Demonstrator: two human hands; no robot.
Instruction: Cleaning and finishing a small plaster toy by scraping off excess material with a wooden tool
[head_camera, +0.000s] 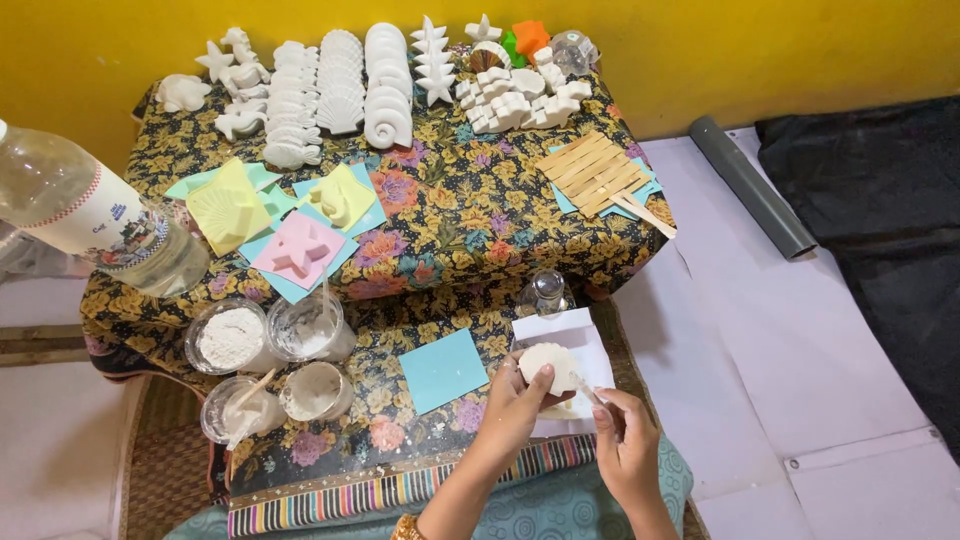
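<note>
Trimming a cast at the table's front edge
Left hand (520, 400) grips a round white plaster shell (548, 366); right hand (625, 440) pinches a thin stick (590, 393) against it.

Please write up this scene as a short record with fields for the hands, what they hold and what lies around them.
Left hand: grips a round white plaster piece over a white paper sheet.
Right hand: pinches a thin stick whose tip meets the piece.
Beside them: blue paper square, small glass jar.
Left of the cloth: four cups of white powder or paste, a clear plastic bottle.
Far edge: rows of white shell and starfish casts, a bundle of wooden sticks.
Surface: floral cloth.
</note>
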